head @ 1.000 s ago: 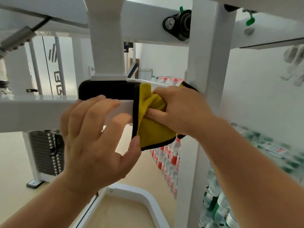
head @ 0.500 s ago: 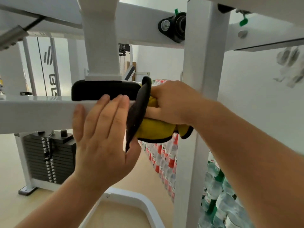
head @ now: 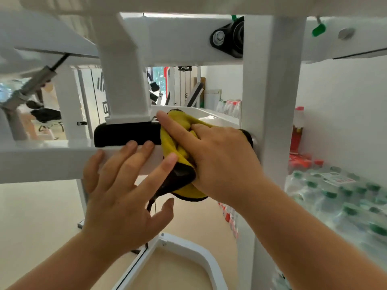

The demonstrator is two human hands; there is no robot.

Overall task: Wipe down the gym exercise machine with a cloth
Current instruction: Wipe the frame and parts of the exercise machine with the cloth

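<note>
A white gym machine frame fills the view, with a horizontal bar (head: 41, 164) running left, an upright post (head: 270, 101) at right and a black rubber pad (head: 125, 135) under a white column. My right hand (head: 217, 162) holds a bunched yellow cloth with black edging (head: 178, 143) against the bar beside the pad, its index finger stretched along the cloth's top. My left hand (head: 123, 191) lies flat on the bar with fingers straight, fingertips touching the pad's lower edge and the cloth.
Shrink-wrapped packs of water bottles (head: 343, 201) are stacked along the wall at right, and red-capped bottles (head: 230, 107) stand further back. The machine's white base tube (head: 188, 252) curves on the beige floor below. Other gym equipment (head: 46, 116) stands at left.
My right hand has moved the cloth up onto the top of the bar beside the black pad. My left hand stayed flat on the bar. The view shifted upward.
</note>
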